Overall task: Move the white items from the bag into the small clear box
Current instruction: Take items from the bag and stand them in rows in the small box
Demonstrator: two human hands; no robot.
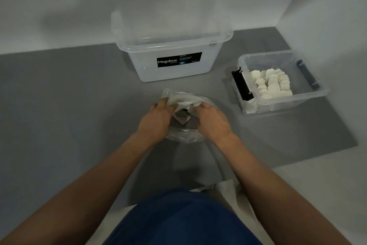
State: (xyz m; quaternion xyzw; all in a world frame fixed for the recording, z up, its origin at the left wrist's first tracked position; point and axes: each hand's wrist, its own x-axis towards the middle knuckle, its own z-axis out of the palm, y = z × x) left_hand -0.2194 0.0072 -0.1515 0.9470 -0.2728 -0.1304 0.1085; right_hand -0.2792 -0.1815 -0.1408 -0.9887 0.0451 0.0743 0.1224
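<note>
A clear plastic bag (183, 137) lies on the grey mat in front of me. My left hand (157, 119) grips its left rim. My right hand (212, 119) reaches into the bag's mouth from the right, fingers curled around something white; its fingertips are hidden. White material (186, 103) shows inside the bag at the far side. The small clear box (309, 95) with black handles stands to the right and holds several white items (272, 84).
A large clear Megabox tub (170, 74) with a loose lid stands behind the bag. White walls close off the back and right side. The grey mat (69, 105) ends near my lap, and a pale floor lies at the lower right.
</note>
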